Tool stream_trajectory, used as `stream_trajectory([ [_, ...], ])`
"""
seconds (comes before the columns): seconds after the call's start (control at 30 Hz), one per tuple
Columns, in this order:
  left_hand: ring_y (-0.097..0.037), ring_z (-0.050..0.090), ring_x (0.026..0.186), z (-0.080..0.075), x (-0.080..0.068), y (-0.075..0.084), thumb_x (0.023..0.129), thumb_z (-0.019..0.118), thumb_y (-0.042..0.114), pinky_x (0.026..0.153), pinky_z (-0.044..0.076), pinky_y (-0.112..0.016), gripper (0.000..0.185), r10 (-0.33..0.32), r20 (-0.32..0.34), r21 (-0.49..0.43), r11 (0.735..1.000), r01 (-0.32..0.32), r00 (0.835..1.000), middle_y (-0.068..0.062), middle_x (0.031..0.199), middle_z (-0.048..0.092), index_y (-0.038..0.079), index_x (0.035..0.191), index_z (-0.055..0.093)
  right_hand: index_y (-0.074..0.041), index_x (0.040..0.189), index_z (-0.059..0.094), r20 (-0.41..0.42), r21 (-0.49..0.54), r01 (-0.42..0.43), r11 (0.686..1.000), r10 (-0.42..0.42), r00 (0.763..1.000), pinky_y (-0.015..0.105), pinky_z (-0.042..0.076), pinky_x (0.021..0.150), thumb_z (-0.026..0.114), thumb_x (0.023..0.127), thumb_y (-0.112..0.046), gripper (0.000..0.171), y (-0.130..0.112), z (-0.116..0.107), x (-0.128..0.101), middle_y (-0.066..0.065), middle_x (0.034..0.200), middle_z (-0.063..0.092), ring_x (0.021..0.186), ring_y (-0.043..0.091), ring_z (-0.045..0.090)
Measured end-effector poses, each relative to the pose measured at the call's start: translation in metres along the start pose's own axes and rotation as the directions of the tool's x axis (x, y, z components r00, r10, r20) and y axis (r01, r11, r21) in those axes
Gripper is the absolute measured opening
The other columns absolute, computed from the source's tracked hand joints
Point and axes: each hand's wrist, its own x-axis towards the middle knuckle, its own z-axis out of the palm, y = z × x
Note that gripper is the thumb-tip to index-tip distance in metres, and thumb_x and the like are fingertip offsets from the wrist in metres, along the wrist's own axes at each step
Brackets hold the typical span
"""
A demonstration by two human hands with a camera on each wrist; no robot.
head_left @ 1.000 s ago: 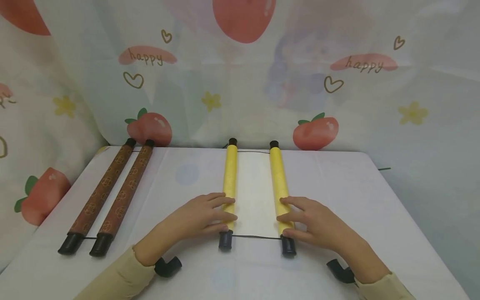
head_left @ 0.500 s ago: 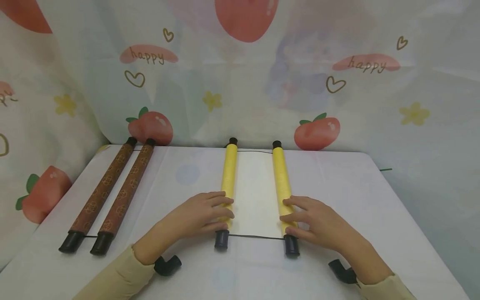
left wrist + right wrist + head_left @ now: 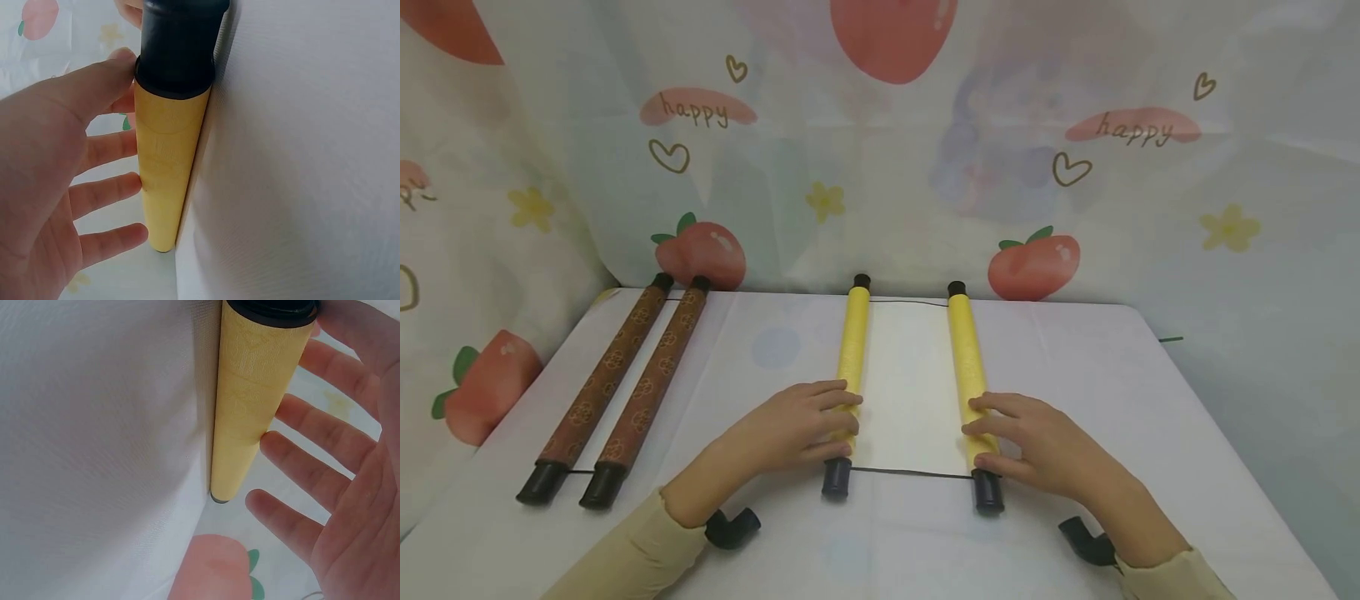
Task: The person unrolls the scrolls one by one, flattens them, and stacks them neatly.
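Observation:
A yellow scroll lies partly unrolled in the head view, with white paper (image 3: pixel 910 383) between its left roll (image 3: pixel 853 337) and right roll (image 3: pixel 964 337). Both rolls have black end knobs. My left hand (image 3: pixel 793 425) rests its spread, fairly straight fingers on the near part of the left roll (image 3: pixel 167 156); its thumb is by the black knob (image 3: pixel 181 50) in the left wrist view. My right hand (image 3: pixel 1037 437) lies the same way on the right roll (image 3: pixel 247 406), fingers extended over it and thumb at the near knob (image 3: pixel 988 492).
To the left lies a brown patterned scroll with two rolls (image 3: pixel 651 392) close together. Black curved pieces sit by each wrist, one at the left (image 3: pixel 733 529) and one at the right (image 3: pixel 1086 542). A printed curtain (image 3: pixel 880 167) hangs behind the white-covered table (image 3: pixel 760 533).
The two yellow rolls have moved apart under my hands, the left one leftward and the right one rightward. More white paper shows between them. The brown scroll stays put.

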Motion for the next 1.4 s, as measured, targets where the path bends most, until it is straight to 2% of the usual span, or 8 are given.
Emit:
stream_trajectory([
  [0.17,-0.03,0.05,0.134,-0.0007,-0.0021,-0.0008,0.098,0.062,0.043,0.109,0.043,-0.044,0.026,0.001,-0.006,-0.01,1.0,-0.001,1.0,-0.003,0.134,0.062,0.026,0.114,0.073,-0.028,0.108,0.078,0.005,-0.002,0.006,1.0,-0.006,1.0,0.045,0.052,0.096,0.08,0.082,-0.044,0.031,0.0013,0.001,-0.0007,0.003,0.128,0.065,0.121,0.024,0.06],
  [0.33,-0.03,0.05,0.133,-0.0008,-0.0033,-0.0018,0.098,0.063,0.042,0.109,0.042,-0.043,0.023,-0.002,-0.021,-0.016,1.0,0.002,1.0,-0.004,0.134,0.062,0.026,0.11,0.074,-0.026,0.102,0.077,0.002,-0.005,-0.005,1.0,0.005,1.0,0.045,0.052,0.096,0.081,0.08,-0.045,0.029,0.0008,0.001,-0.0001,0.004,0.128,0.065,0.121,0.024,0.06],
  [0.47,-0.03,0.049,0.136,-0.0014,-0.0031,-0.0018,0.098,0.062,0.042,0.112,0.04,-0.042,0.023,-0.015,0.003,-0.009,1.0,0.015,1.0,-0.004,0.136,0.062,0.024,0.108,0.072,-0.026,0.098,0.074,0.008,0.006,-0.023,1.0,0.023,1.0,0.045,0.053,0.096,0.082,0.078,-0.044,0.028,-0.0002,0.0006,0.0003,0.004,0.128,0.065,0.121,0.024,0.061],
  [0.73,-0.029,0.05,0.134,-0.0034,-0.004,-0.0018,0.097,0.062,0.044,0.111,0.041,-0.042,0.027,-0.047,0.029,0.009,0.999,0.047,0.998,-0.001,0.132,0.063,0.026,0.115,0.073,-0.028,0.107,0.078,-0.002,-0.011,-0.007,1.0,0.007,1.0,0.045,0.053,0.095,0.082,0.079,-0.041,0.032,0.0013,-0.0008,-0.0026,0.002,0.126,0.065,0.12,0.024,0.06],
  [0.97,-0.03,0.051,0.132,-0.0026,-0.0039,-0.0044,0.097,0.063,0.04,0.109,0.043,-0.043,0.021,-0.027,-0.01,0.02,0.999,0.027,1.0,-0.003,0.132,0.063,0.027,0.107,0.077,-0.026,0.102,0.078,-0.004,-0.014,-0.014,1.0,0.014,1.0,0.046,0.052,0.095,0.082,0.079,-0.041,0.028,0.0019,-0.0011,-0.0021,0.005,0.128,0.065,0.121,0.026,0.06],
  [1.17,-0.035,0.048,0.137,-0.0028,-0.0042,-0.0049,0.097,0.063,0.04,0.11,0.041,-0.046,0.021,-0.044,0.018,0.016,0.999,0.043,0.999,-0.005,0.137,0.061,0.025,0.105,0.075,-0.026,0.096,0.073,0.005,-0.008,-0.036,0.999,0.037,0.999,0.046,0.051,0.097,0.082,0.078,-0.043,0.026,0.003,-0.0012,-0.0027,0.005,0.13,0.064,0.123,0.027,0.059],
  [1.4,-0.034,0.047,0.137,-0.0032,-0.0053,-0.0037,0.097,0.064,0.04,0.11,0.041,-0.046,0.024,-0.065,0.027,-0.002,0.998,0.065,0.998,-0.006,0.137,0.061,0.023,0.11,0.074,-0.026,0.103,0.077,0.004,0.0,-0.036,0.999,0.036,0.999,0.047,0.051,0.097,0.083,0.078,-0.04,0.029,0.005,-0.001,-0.0042,0.004,0.127,0.065,0.122,0.026,0.059],
])
